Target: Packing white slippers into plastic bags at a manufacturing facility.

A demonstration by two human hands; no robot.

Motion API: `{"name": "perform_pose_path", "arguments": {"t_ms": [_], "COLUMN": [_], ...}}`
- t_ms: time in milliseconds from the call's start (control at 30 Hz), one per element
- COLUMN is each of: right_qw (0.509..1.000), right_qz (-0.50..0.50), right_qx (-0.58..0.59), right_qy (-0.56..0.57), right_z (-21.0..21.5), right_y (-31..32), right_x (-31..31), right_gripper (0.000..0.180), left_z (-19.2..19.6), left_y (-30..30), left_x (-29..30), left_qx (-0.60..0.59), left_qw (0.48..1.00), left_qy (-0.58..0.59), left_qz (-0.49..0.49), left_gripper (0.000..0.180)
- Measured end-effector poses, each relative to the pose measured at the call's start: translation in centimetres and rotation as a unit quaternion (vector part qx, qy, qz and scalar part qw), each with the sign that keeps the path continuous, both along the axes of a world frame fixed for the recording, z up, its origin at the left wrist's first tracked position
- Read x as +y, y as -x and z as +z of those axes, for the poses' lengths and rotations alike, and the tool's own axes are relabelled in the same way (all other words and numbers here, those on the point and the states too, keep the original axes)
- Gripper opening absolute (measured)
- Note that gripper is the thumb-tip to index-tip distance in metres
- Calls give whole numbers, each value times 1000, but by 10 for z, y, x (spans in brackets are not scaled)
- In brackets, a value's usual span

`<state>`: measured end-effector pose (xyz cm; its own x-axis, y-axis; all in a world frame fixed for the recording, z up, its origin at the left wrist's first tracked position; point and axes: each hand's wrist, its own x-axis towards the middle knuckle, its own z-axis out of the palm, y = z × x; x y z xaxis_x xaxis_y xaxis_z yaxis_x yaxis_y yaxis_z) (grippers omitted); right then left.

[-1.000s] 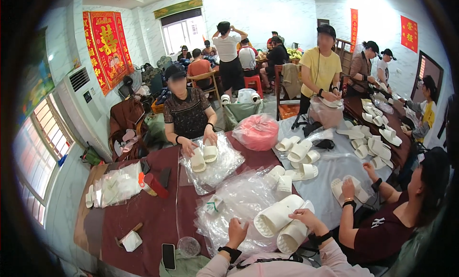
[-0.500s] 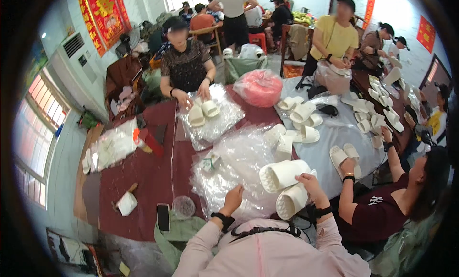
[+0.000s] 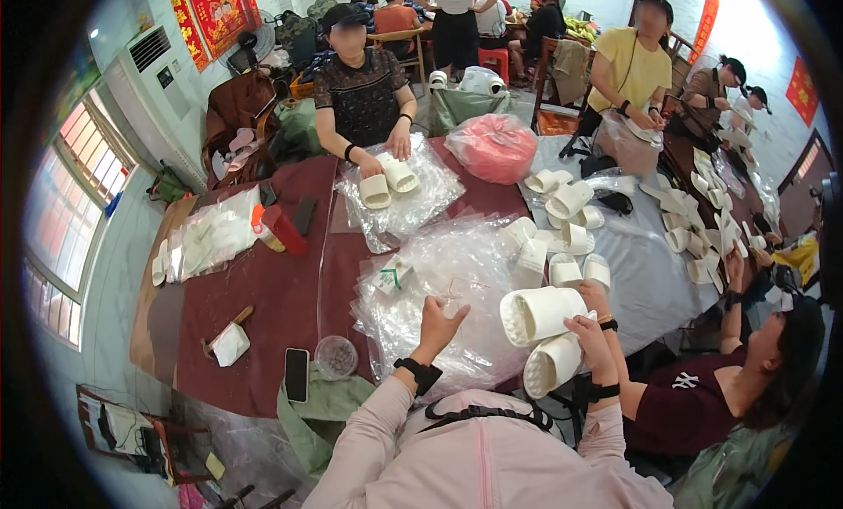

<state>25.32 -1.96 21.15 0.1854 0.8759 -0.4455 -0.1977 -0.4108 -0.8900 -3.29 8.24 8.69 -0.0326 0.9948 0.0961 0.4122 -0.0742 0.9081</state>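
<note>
A pair of white slippers is in my right hand (image 3: 597, 340), its fingers closed on their edges. The upper slipper (image 3: 537, 316) and the lower slipper (image 3: 553, 367) are held one beyond the other above the table edge. My left hand (image 3: 439, 326) is over a stack of clear plastic bags (image 3: 430, 342), thumb and forefinger apart, with nothing seen between them. Whether it touches the top bag I cannot tell. A small white packet with a green mark (image 3: 391, 275) lies on the bags' far left part.
A co-worker's hand (image 3: 594, 296) is near another slipper pair (image 3: 580, 272) beside my right hand. Across the table, a person handles slippers (image 3: 388, 184) on bags. Left are a phone (image 3: 297, 375), a round clear tub (image 3: 336, 357) and a hammer-like tool (image 3: 230, 340). A pink bundle (image 3: 493, 149) stands beyond.
My left hand has moved forward over the bags and its fingers have spread. My right hand keeps the slippers. The co-worker at right has brought a slipper pair toward my side. The view has shifted.
</note>
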Motion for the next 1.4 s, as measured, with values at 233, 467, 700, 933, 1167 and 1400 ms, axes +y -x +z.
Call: {"name": "perform_pose_path", "arguments": {"t_ms": [233, 467, 700, 933, 1167, 1400], "right_qw": [983, 977, 984, 992, 994, 970], "right_qz": [109, 124, 21, -1, 6, -151], "right_qx": [-136, -153, -161, -129, -93, 187], "right_qy": [60, 81, 69, 15, 52, 22], "right_z": [-4, -12, -41, -61, -86, -100], "right_y": [3, 6, 16, 60, 64, 67], "right_x": [3, 10, 24, 15, 14, 25], "right_gripper": [19, 23, 28, 30, 28, 32], "left_z": [10, 38, 32, 45, 40, 38], "left_y": [-2, -13, -33, -44, -46, -52], "left_x": [-2, -15, -28, -22, -13, -40], "left_qx": [37, 229, 204, 120, 84, 287], "left_qw": [999, 951, 950, 973, 978, 924], "left_qy": [14, -194, -94, 1, -73, -32], "left_qz": [-23, -80, -216, -196, -175, -249], "left_gripper": [48, 42, 42, 45, 44, 44]}}
